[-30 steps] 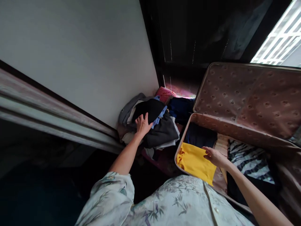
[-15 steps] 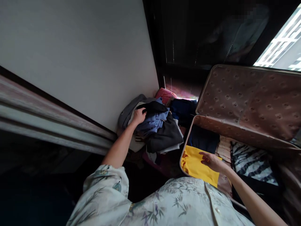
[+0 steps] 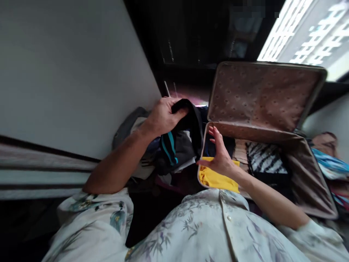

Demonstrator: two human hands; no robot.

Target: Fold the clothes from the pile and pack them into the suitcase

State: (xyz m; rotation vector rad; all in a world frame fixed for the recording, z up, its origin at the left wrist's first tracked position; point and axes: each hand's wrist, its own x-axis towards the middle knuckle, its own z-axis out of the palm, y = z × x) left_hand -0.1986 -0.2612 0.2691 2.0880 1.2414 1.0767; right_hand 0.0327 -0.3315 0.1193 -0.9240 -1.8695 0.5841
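My left hand is closed on a black garment with a teal stripe, lifted over the clothes pile; its exact kind I cannot make out. Folds of it hang down on both sides of the fingers. My right hand, fingers apart and nothing in it, hovers above a folded yellow garment at the near left corner of the open suitcase. Dark, beige and black-and-white striped folded clothes lie in the same suitcase.
The clothes pile sits against a pale wall on the left. The suitcase's patterned lid stands raised at the back, below a bright window. More colourful cloth lies right of the suitcase.
My left hand has picked the black garment up off the pile and brought it nearer. My right hand has turned fingers-up over the suitcase. The view has swung to the right.
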